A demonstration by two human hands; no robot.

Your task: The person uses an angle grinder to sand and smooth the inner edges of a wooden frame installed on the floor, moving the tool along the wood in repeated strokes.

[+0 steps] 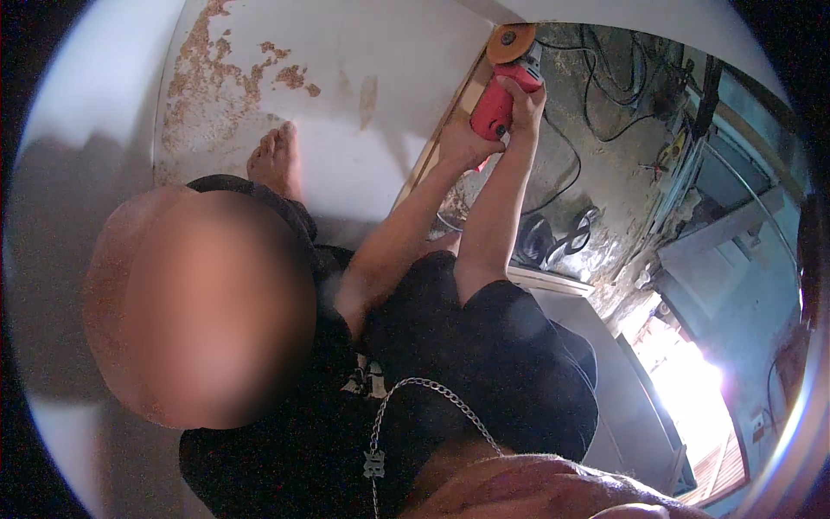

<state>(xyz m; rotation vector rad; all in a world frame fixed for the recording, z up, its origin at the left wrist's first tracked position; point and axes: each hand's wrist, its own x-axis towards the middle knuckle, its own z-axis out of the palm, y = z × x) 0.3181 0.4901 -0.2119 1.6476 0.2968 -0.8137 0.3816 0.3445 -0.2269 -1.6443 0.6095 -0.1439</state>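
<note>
A red angle grinder with an orange-brown disc is held at the upper middle of the head view. My left hand is closed round its rear end. Further forward, my right hand grips the body close behind the head. The disc lies by the corner of a white panel, beside the light wooden strip along its edge. Whether the disc touches the strip or is spinning, I cannot tell.
Brown sawdust is scattered on the white panel, near my bare foot. Dark cables loop across the dusty floor at right. A black coiled object lies near my right forearm. Bright light enters through an opening at lower right.
</note>
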